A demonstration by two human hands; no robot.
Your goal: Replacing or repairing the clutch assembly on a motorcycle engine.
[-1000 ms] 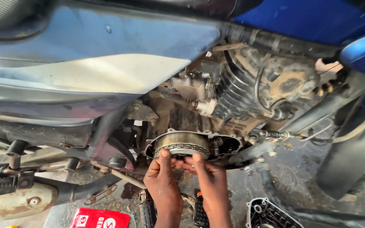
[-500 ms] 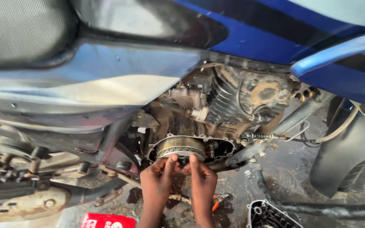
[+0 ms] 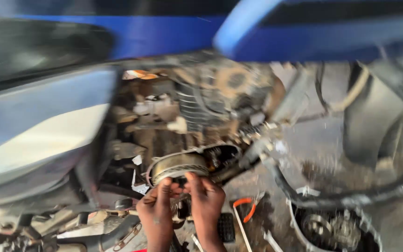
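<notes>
Reaching up from the bottom centre of the frame, the left hand (image 3: 156,212) and the right hand (image 3: 206,201) met at the lower rim of a round clutch drum (image 3: 179,166) seated in the open side of a motorcycle engine (image 3: 201,112). The drum sat just below the middle of the picture, slightly left. Both hands pressed their fingertips against its lower edge, fingers curled and partly closed around the rim, though the blur hid whether either grip truly clamped it.

The drum looked like cast or stamped metal, a short ribbed cylinder with a dull grey-tan sheen, probably oily. By that look it would be heavy for its size, rigid, and slippery; the outer rim, taken from opposite sides, seemed the soundest hold.

Above it, the engine showed stacked cooling fins and grimy, rough castings. A smooth blue tank (image 3: 173,32) ran across the top, and a pale glossy side panel (image 3: 38,126) filled the left. On the gritty floor at lower right lay a dark engine cover (image 3: 334,228) with gears inside, and orange-handled pliers (image 3: 247,209) rested just right of the hands.
</notes>
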